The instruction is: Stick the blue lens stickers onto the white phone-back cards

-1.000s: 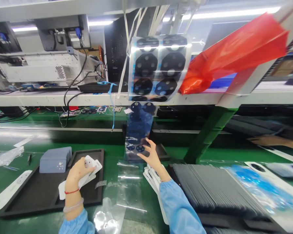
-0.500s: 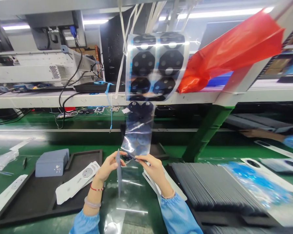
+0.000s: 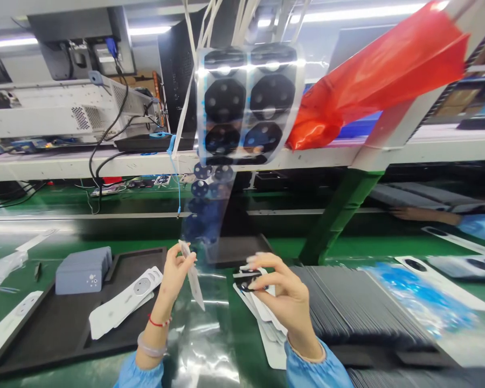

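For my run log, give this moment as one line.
left hand: holds thin panel; right hand: holds black piece; film roll: in front of shelf

The bench has a green surface. Counted from the middle of the view, a black tray lies on it at 8 o'clock, and crumpled clear plastic between 8 and 9. A loose pile of white panels rests between 5 and 6. Near 4 o'clock, thin grey plates lean in a row, with bluish wrapping just beside them.

A sticker roll, stacked panels and green workbench mark a factory workshop.
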Demonstrator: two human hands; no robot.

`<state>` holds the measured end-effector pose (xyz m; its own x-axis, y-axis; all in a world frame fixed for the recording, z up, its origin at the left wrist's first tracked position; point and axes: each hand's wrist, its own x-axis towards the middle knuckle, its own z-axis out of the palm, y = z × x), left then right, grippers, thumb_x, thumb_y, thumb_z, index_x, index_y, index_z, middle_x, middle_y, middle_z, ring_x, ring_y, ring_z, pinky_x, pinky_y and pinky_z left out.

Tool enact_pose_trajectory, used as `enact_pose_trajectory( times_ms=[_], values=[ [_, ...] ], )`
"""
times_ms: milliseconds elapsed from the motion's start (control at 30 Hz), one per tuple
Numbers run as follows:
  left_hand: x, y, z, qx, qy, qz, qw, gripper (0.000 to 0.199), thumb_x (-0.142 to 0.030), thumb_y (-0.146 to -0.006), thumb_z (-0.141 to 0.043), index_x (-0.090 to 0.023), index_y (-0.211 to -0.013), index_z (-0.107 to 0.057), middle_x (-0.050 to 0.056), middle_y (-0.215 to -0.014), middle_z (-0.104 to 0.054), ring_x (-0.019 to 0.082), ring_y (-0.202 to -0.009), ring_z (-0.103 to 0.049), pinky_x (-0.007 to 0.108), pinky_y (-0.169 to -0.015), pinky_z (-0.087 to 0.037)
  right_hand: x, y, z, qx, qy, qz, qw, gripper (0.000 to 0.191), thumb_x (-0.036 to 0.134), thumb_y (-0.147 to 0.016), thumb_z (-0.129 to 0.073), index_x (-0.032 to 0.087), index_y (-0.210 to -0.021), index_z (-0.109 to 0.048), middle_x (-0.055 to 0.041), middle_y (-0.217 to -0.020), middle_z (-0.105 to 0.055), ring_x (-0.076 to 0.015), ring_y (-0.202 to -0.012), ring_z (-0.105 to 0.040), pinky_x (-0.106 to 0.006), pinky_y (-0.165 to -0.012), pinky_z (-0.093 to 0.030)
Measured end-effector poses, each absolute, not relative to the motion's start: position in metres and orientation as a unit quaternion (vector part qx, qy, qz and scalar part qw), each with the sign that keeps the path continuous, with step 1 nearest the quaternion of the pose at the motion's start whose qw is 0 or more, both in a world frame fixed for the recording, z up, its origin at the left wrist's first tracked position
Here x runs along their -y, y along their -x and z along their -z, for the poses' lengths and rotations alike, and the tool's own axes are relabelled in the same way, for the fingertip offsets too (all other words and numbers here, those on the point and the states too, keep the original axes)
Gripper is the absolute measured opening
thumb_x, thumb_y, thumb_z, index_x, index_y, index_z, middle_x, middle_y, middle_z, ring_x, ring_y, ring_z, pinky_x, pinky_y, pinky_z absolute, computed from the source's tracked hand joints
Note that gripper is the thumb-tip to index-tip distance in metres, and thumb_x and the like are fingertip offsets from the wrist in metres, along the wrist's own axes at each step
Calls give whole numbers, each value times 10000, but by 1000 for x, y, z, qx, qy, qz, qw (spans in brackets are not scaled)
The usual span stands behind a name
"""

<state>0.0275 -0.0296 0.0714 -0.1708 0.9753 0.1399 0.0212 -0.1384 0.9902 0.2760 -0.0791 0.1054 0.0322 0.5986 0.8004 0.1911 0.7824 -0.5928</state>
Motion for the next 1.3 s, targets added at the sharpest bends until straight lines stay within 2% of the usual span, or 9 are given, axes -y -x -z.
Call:
enact_pose_trajectory(
  times_ms=[67,200,300,433,500,567,633,767,1300],
  values=[
    [38,-35,-74,-524,-492,-577,388,554,-481,-708,-827,-219,-1144,-607,104,-1253,-649,170,-784,-679,338,-777,-553,84,-275,-105,631,312,-217,676,105,223,-800,-816,322,-833,-806,-16,-757,-720,-227,-750,-674,-414,-784,-570],
    [59,-58,-83,-513,-502,-565,407,529,-397,-592,-940,-213,-951,-598,5,-860,-707,173,-755,-665,271,-712,-514,86,-265,-103,548,398,-324,661,284,351,-729,-883,288,-995,-806,14,-707,-653,-183,-671,-624,-355,-725,-544],
    [69,-78,-87,-467,-488,-549,491,467,-511,-700,-867,-206,-884,-565,12,-757,-727,172,-642,-674,250,-590,-500,86,-254,-103,515,413,-372,653,327,402,-737,-865,269,-1026,-790,45,-669,-584,-158,-645,-597,-329,-721,-533],
    [72,-93,-86,-423,-464,-553,548,490,-635,-809,-722,-209,-971,-542,21,-692,-746,180,-536,-672,247,-502,-490,87,-243,-102,497,424,-403,641,571,385,-771,-840,281,-1306,-668,73,-649,-575,-149,-639,-580,-317,-736,-532],
    [73,-94,-84,-415,-449,-570,549,486,-637,-829,-703,-220,-1002,-522,6,-693,-749,174,-537,-677,236,-505,-490,88,-239,-101,497,441,-407,627,465,416,-752,-845,251,-1174,-737,39,-672,-643,-165,-650,-604,-327,-719,-539],
    [75,-93,-83,-413,-437,-586,543,469,-622,-848,-696,-229,-1028,-514,-3,-713,-757,163,-537,-674,222,-501,-479,88,-235,-100,496,467,-402,611,301,471,-720,-849,213,-864,-787,-19,-703,-713,-188,-648,-630,-331,-666,-539],
    [80,-91,-83,-408,-431,-598,539,448,-601,-861,-695,-230,-1046,-524,4,-759,-770,170,-590,-697,227,-528,-495,88,-231,-100,493,482,-402,602,316,506,-697,-852,202,-707,-766,-51,-710,-746,-197,-621,-639,-327,-615,-533],
    [89,-90,-86,-397,-431,-602,543,417,-571,-894,-672,-228,-1099,-555,34,-892,-786,207,-789,-740,263,-659,-553,88,-227,-101,487,487,-403,603,327,519,-683,-854,203,-697,-773,-52,-681,-748,-188,-568,-621,-314,-564,-522],
    [100,-91,-86,-378,-436,-585,570,421,-556,-932,-643,-232,-1168,-513,20,-912,-764,153,-727,-665,237,-674,-500,95,-223,-103,488,509,-342,621,256,456,-669,-860,213,-688,-782,-47,-670,-748,-155,-539,-537,-282,-523,-478]
  ],
)
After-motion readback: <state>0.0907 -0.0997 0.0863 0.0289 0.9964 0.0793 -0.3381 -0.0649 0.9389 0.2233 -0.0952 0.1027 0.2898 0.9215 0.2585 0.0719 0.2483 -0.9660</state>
